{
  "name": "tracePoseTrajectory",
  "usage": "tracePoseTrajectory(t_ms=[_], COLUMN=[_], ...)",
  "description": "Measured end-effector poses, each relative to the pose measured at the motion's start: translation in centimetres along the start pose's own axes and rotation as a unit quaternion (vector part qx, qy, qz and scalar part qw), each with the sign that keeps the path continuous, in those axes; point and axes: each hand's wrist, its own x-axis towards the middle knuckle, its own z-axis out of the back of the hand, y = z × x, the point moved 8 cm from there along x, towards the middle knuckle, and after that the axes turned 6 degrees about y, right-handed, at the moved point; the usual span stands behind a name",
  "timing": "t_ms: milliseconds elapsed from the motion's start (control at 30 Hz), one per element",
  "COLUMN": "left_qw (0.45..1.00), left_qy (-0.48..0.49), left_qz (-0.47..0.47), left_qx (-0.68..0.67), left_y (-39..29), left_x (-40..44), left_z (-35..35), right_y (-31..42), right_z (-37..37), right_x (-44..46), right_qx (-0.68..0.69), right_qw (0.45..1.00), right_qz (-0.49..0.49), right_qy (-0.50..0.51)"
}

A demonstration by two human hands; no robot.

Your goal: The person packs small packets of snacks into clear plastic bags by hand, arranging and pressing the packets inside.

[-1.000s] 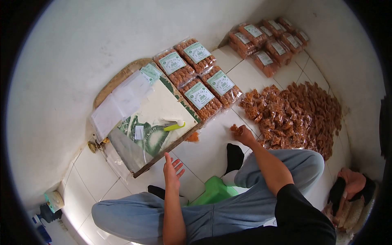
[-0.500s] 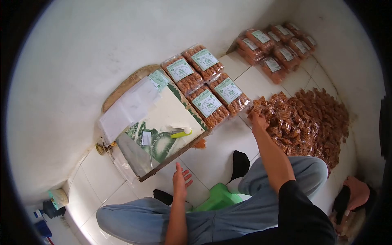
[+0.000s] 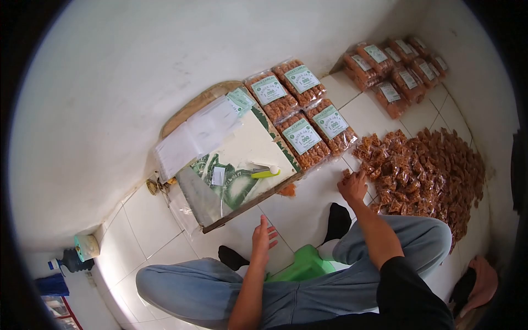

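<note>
My right hand (image 3: 353, 188) is closed on a small snack packet (image 3: 346, 174), mostly covered by the fingers. It is over the tiles, at the left edge of a large heap of small brown snack packets (image 3: 410, 176). My left hand (image 3: 264, 236) hovers empty in front of the low board, its fingers apart. On that board (image 3: 258, 146) lie a yellow-green stapler (image 3: 266, 172), a stack of clear plastic bags (image 3: 195, 135) and green printed labels (image 3: 240, 100). Several filled, labelled bags (image 3: 303, 137) stand in two rows along the board's far right side.
More filled bags (image 3: 396, 71) are piled in the far corner by the wall. A green plastic stool (image 3: 304, 265) sits between my legs. At the lower left are a tape-like roll (image 3: 87, 247) and a dark bottle (image 3: 74, 260); a pink cloth item (image 3: 479, 280) lies lower right.
My right hand has drawn back from the heap toward me, with a small packet in its fingers. My left hand stays open near the board. The whole view has shifted slightly.
</note>
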Motion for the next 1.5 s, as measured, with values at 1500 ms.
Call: tracePoseTrajectory(t_ms=[1500], left_qw=[0.966], left_qy=[0.174], left_qz=[-0.187], left_qx=[-0.047], left_y=[-3.1], left_x=[-1.6], left_z=[-7.8], right_y=[19.2], right_z=[9.8], right_x=[-14.1], right_qx=[0.302], right_qw=[0.827], right_qz=[0.302], right_qy=[0.367])
